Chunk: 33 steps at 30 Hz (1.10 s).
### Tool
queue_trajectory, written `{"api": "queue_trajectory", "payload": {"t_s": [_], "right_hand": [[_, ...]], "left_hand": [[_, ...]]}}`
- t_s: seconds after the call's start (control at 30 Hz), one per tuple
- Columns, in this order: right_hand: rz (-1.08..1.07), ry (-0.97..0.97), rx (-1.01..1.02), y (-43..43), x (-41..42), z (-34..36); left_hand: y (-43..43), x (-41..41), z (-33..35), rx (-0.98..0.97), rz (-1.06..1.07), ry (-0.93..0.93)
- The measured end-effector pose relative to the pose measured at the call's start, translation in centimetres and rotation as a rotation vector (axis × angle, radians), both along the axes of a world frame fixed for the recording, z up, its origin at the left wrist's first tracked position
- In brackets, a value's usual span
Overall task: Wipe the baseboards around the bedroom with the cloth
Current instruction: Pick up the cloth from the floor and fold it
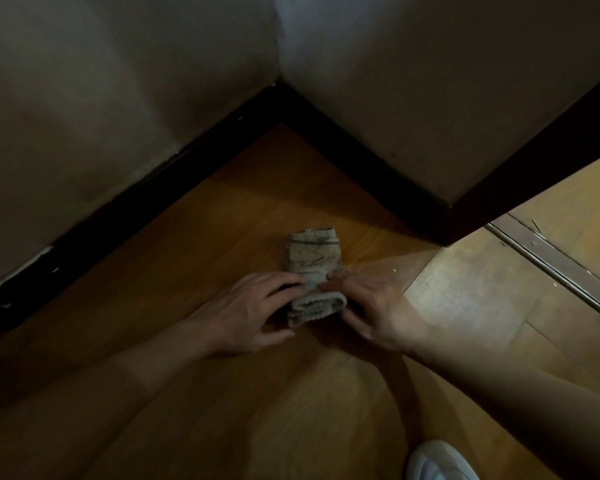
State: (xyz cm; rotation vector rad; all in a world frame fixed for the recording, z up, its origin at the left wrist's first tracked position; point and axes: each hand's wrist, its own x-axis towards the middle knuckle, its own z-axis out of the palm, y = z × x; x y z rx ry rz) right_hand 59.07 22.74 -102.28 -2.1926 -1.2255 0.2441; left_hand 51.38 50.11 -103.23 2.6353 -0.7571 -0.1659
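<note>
Evidently we are in the preparation stage, not wiping yet. The cloth (314,261) lies folded into a thick pad on the wooden floor (187,237), just below the middle of the frame and well short of the corner where the two walls meet. Our left hand (253,313) rests with fairly straight, spread fingers on the pad's left edge. Our right hand (371,306) lies over its right edge, fingers on top and thumb down beside the near fold; whether it truly pinches the fabric we cannot tell.

The dark baseboard (136,199) runs from the lower left up to the corner, and a second stretch (361,157) runs down toward the door frame (534,133) on the right. Pale flecks show along the left stretch's top edge, so we judge it unwiped. Nothing touches either stretch. By our reckoning, the wiping here is all ahead of us, and the rest of the room lies out of view. A white shoe (437,462) shows at the bottom right.
</note>
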Motion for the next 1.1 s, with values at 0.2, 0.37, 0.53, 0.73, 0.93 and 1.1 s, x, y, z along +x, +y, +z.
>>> {"api": "queue_trajectory", "payload": {"t_s": [0.2,0.37,0.53,0.73,0.93,1.1], "right_hand": [[-0.234,0.338,0.117,1.6,0.0,2.0],[-0.511,0.398,0.060,3.1,0.6,2.2],[-0.545,0.320,-0.105,4.3,2.0,2.4],[-0.504,0.608,-0.424,5.8,4.6,4.8],[-0.558,0.936,-0.456,7.1,5.4,5.4],[-0.450,1.135,-0.453,7.2,5.3,6.1]], "left_hand": [[-2.6,-0.2,1.6,-0.333,0.370,0.122],[-3.6,0.7,2.1,-0.483,0.709,0.306],[-4.1,1.5,1.8,-0.400,0.846,0.223],[-3.8,2.0,2.0,-0.348,0.886,0.309],[-4.0,1.7,2.6,-0.425,0.884,0.355],[-3.2,1.1,3.0,-0.548,0.848,0.443]]}}
